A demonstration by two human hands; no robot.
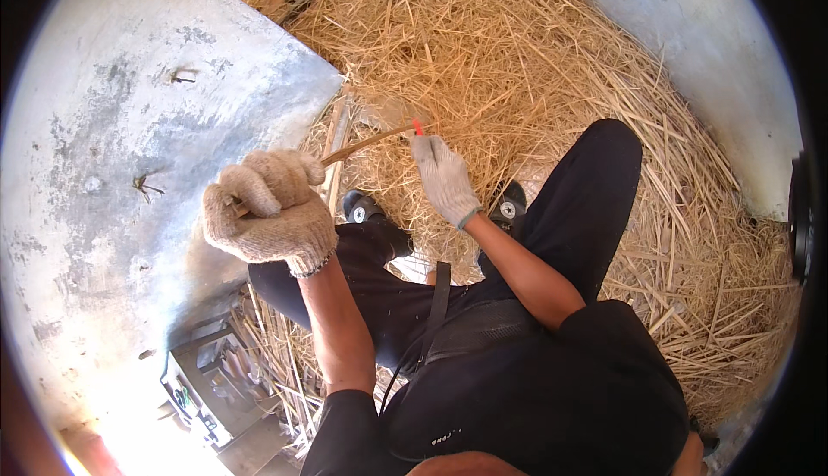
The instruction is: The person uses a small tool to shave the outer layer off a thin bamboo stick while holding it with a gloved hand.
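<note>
My left hand, in a thick knitted work glove, is raised at the left and closed in a fist around a thin, flat brown strip that looks like bamboo. From the fist, the strip runs right and slightly upward toward my right hand. That hand wears a thinner pale knitted glove, and its fingers are closed over a small red-ended tool. The red end sticks out above the fingertips, where the strip meets it. The rest of the tool is hidden, so its kind cannot be told.
Straw-like shavings and strips heap the floor ahead and to the right. A worn whitewashed wall stands close on the left, another pale wall at the far right. A wooden box holding small items sits at the lower left.
</note>
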